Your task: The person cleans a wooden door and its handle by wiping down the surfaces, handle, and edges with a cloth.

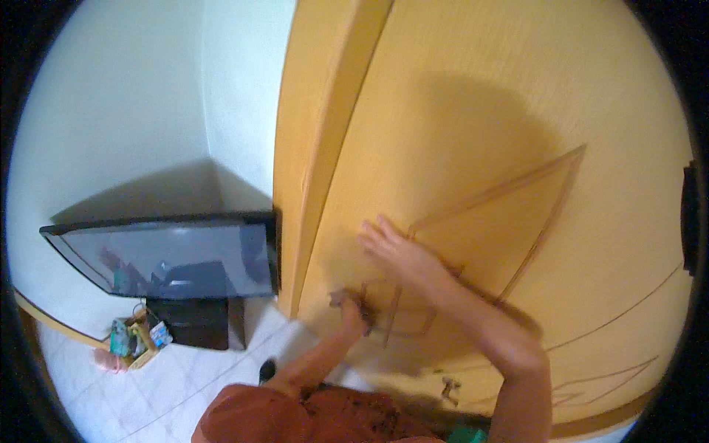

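Note:
A large yellow-brown wooden panel [471, 183] with brown carved or painted lines fills the middle and right. Reaching up from the lower right, my right hand [388, 243] lies on or close over it, fingers apart, holding nothing visible. Below and to its left, my left hand [352, 315] is closed around a small dark object [337, 299] near the panel's lower left side; blur hides what it is. A small dark metal-looking fitting [451, 389] shows lower on the panel. I cannot tell whether the right palm touches the surface.
A flat-screen television [166, 260] stands at left over a black cabinet [191, 324]. Beside it, a wooden basket [145, 349] with assorted packets sits on the tiled floor [183, 393]. A thick wooden frame [316, 138] borders the panel. A dark object [688, 219] is at the right rim.

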The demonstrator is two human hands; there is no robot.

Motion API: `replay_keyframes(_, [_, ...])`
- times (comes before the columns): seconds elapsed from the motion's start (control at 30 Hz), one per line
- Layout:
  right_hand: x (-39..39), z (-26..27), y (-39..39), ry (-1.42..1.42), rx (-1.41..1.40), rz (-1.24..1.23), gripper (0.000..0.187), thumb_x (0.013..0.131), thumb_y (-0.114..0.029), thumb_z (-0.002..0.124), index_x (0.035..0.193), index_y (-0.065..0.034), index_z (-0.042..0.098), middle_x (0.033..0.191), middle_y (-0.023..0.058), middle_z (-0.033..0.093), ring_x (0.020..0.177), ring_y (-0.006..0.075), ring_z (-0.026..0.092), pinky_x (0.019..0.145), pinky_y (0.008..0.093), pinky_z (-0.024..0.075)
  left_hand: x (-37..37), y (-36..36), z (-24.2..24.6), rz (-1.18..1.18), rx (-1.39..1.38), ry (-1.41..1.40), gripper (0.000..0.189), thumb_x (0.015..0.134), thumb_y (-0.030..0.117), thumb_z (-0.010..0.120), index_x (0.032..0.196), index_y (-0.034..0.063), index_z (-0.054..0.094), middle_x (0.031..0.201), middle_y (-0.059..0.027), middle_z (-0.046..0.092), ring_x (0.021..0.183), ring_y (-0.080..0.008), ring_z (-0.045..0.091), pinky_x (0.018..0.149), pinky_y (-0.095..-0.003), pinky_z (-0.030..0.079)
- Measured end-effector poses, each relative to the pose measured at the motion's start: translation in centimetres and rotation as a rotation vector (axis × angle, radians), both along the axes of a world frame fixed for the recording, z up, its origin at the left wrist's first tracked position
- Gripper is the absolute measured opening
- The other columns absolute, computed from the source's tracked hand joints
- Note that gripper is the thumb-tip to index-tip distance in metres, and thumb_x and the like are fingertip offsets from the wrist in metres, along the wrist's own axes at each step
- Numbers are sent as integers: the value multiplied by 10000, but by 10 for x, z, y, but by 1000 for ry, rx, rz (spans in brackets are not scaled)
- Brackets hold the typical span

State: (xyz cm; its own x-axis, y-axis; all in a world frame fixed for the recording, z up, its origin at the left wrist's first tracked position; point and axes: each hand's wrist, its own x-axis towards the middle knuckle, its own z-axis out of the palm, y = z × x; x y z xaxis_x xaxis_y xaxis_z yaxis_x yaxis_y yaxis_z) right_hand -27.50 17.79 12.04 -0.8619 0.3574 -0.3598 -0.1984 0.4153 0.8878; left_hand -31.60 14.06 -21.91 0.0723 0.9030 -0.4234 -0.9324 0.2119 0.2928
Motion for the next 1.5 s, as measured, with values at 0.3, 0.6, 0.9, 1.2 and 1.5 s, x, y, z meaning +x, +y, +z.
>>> replay_keyframes(0.3, [1,-24,15,233,-255,-24,436,910,-242,503,1301,-80,608,1450,88,500,1418,290,357,1218,542,155,14,-18,121,531,426,1473,533,910,133,561,1398,-9,402,1461,-303,331,1373,-455,299,1147,-500,256])
replay_keyframes(0.6, [54,4,-22,309,-268,-120,509,909,-250,487,1387,-83,539,1541,67,404,1478,276,259,1230,540,110,34,2,45,308,395,1284,461,942,65,494,1387,-30,423,1473,-257,353,1370,-441,331,1175,-484,218])
replay_keyframes(0.9, [68,-70,-47,-46,-171,-153,595,970,-339,451,1514,-113,364,1609,79,273,1505,297,168,1219,587,38,54,22,-69,383,-205,895,578,1014,346,482,1472,25,333,1473,-226,359,1360,-377,369,1116,-443,351])
replay_keyframes(1.2, [88,-60,-50,457,-543,-56,419,891,-198,551,1293,-88,596,1381,94,556,1398,278,402,1196,506,243,82,-33,41,273,536,692,642,1051,438,380,1546,68,205,1545,-123,275,1379,-261,369,1135,-400,347])
replay_keyframes(1.5, [109,-52,-87,732,-830,-19,559,838,-193,597,1371,-49,511,1443,132,497,1427,316,356,1201,512,221,55,-95,190,91,365,-69,572,1046,436,342,1531,137,299,1508,-57,397,1357,-208,401,1135,-380,325])
